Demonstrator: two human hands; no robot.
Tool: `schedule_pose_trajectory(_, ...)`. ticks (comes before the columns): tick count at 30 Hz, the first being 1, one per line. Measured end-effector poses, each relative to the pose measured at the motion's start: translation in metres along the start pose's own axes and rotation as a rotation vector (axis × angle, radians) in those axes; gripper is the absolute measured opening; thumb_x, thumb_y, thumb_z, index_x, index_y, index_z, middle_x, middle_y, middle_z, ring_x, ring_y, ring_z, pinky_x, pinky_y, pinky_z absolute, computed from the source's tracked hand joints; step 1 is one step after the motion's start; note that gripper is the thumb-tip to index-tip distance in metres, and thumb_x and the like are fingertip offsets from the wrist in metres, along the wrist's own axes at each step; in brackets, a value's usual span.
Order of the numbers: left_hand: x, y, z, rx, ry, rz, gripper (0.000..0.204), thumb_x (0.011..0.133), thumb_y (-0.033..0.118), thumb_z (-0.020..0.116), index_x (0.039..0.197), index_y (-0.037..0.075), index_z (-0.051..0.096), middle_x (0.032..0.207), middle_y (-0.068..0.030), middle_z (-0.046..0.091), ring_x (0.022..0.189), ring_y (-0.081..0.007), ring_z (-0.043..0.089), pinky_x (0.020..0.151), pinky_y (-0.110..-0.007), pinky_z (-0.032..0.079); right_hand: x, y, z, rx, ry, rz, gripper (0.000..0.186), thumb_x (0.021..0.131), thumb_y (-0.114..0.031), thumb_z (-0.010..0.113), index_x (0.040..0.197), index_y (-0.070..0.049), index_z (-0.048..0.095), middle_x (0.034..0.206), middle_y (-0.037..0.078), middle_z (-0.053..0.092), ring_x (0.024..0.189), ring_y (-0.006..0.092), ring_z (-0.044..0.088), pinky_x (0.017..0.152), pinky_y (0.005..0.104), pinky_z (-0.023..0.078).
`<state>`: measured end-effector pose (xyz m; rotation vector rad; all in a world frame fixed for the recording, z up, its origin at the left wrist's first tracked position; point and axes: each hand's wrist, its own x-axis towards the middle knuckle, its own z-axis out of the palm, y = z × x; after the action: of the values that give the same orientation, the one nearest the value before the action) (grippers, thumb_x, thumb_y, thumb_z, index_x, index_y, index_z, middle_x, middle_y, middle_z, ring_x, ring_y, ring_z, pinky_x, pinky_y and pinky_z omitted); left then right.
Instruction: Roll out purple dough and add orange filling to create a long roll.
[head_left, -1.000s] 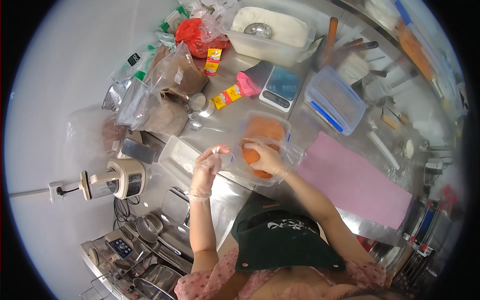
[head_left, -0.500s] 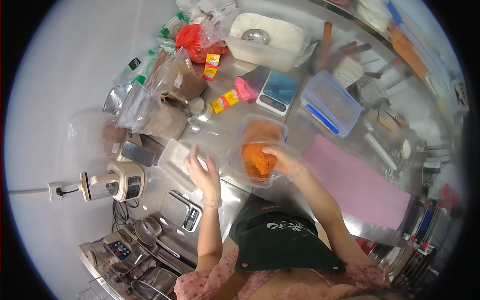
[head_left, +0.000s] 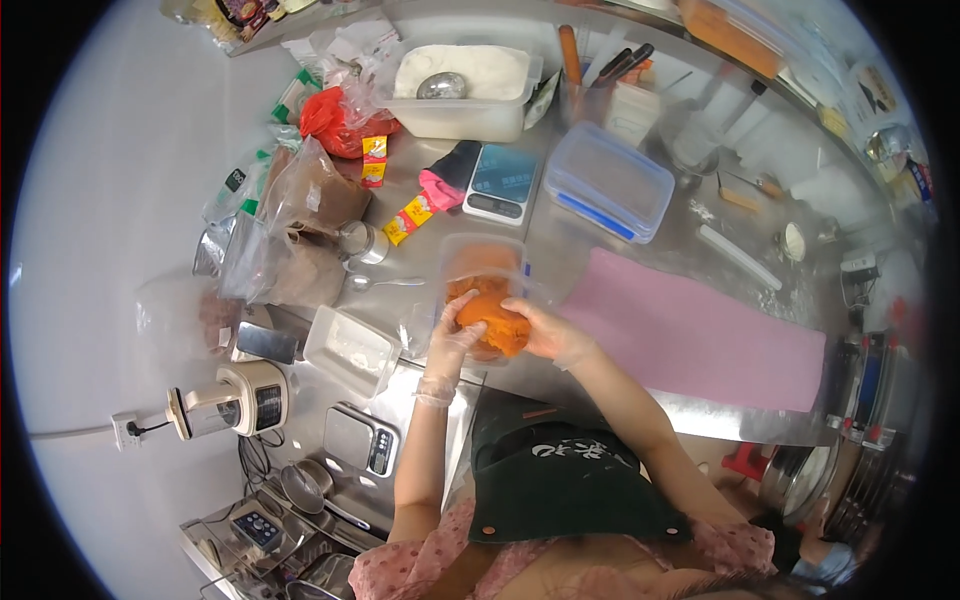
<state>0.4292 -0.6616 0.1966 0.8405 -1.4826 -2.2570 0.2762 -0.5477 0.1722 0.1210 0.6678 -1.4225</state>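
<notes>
Between my two hands is a lump of soft orange mash [head_left: 490, 318], rough and crumbly at its near edge. My left hand [head_left: 456, 332], in a clear glove, wraps its left side with the fingers over the top. On the lump's right side my right hand [head_left: 548, 332], also gloved, grips with thumb and fingers. Below and behind the lump stands a clear plastic container [head_left: 484, 247] holding more of the orange mash. My hands and the lump hide the container's near part.
A pink mat [head_left: 700, 330] lies to the right. Left are a white tub [head_left: 352, 350] and a kitchen scale [head_left: 350, 440]. Farther back stand another scale [head_left: 503, 180], a blue-rimmed lidded box [head_left: 612, 185], a bin of white powder [head_left: 460, 118] and a glass jar [head_left: 364, 243].
My left hand has come from above the white tub to the orange mash and closed on it. My right hand still holds the mash. The whole view has shifted slightly.
</notes>
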Motion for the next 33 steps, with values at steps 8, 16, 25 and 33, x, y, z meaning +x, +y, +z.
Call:
schedule_pose_trajectory(8, 0.018, -0.014, 0.001, 0.160, 0.190, -0.038, 0.048, 0.086, 0.006, 0.074, 0.129, -0.002, 0.054, 0.117, -0.0104, 0.063, 0.105, -0.0156, 0.061, 0.092, -0.027, 0.050, 0.002, 0.007, 0.004, -0.170, 0.100, -0.094, 0.050, 0.098, -0.040, 0.060, 0.135, -0.009, 0.048, 0.128, 0.006, 0.058, 0.115, 0.0184, 0.060, 0.089, 0.0465, 0.055)
schedule_pose_trajectory(16, 0.005, -0.032, 0.064, 0.425, -0.138, -0.003, 0.061, 0.080, 0.013, 0.081, 0.133, 0.000, 0.052, 0.124, -0.0133, 0.061, 0.112, -0.0196, 0.060, 0.096, -0.031, 0.050, -0.077, -0.003, -0.056, -0.244, 0.081, -0.151, 0.042, 0.096, -0.024, 0.062, 0.132, -0.005, 0.051, 0.116, 0.008, 0.063, 0.099, 0.0159, 0.064, 0.074, 0.0322, 0.056)
schedule_pose_trajectory(25, 0.079, -0.090, 0.175, 0.317, -0.670, -0.042, 0.058, 0.076, -0.004, 0.078, 0.129, 0.003, 0.056, 0.140, -0.0098, 0.054, 0.123, -0.0194, 0.054, 0.103, -0.031, 0.047, -0.180, -0.065, -0.117, -0.431, 0.407, -0.281, 0.057, 0.083, -0.020, 0.072, 0.133, -0.003, 0.051, 0.109, 0.011, 0.063, 0.095, 0.0183, 0.065, 0.075, 0.0296, 0.053)
schedule_pose_trajectory(33, 0.109, -0.132, 0.200, 0.423, -0.673, -0.131, 0.056, 0.073, -0.010, 0.075, 0.125, 0.005, 0.060, 0.137, -0.0086, 0.058, 0.123, -0.0203, 0.056, 0.107, -0.033, 0.046, -0.186, -0.080, -0.160, -0.671, 0.565, -0.150, 0.066, 0.081, -0.016, 0.075, 0.140, -0.006, 0.048, 0.119, 0.012, 0.061, 0.103, 0.0173, 0.062, 0.082, 0.0309, 0.053)
